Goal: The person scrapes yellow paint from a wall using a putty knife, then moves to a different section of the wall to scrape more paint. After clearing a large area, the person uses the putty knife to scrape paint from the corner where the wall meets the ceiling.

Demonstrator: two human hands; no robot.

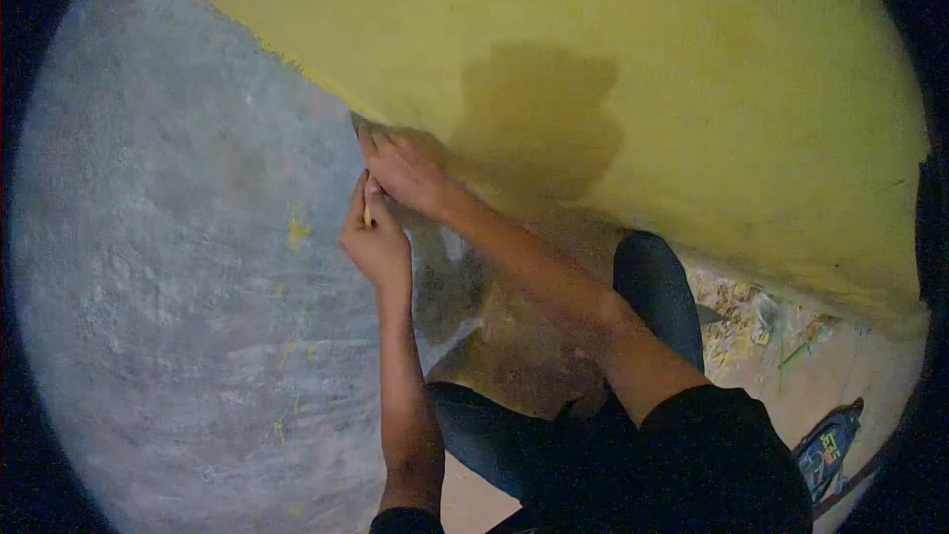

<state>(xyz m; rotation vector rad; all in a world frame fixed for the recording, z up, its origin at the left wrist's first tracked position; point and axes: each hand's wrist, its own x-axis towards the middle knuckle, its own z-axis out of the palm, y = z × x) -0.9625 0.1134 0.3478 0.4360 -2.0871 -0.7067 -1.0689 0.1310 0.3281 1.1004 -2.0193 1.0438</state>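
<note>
My left hand [378,245] is closed in a pinch around a thin yellow stick [370,212], perhaps a pencil; most of it is hidden by the fingers. Just above it, my right hand [407,170] rests against the surface where the grey wall [198,237] meets the yellow wall [692,59]. Its fingers are bent and close together, and a narrow dark sliver shows at their tips. I cannot make out whether that is an object or shadow. The two hands nearly touch.
Below the yellow wall, at the right, lie crumbled yellow and pale debris [736,321] and scraps. A dark printed packet or shoe-like item [830,450] lies at the lower right. My bent knee [657,282] is close to the yellow wall. Yellow paint specks [298,229] dot the grey wall.
</note>
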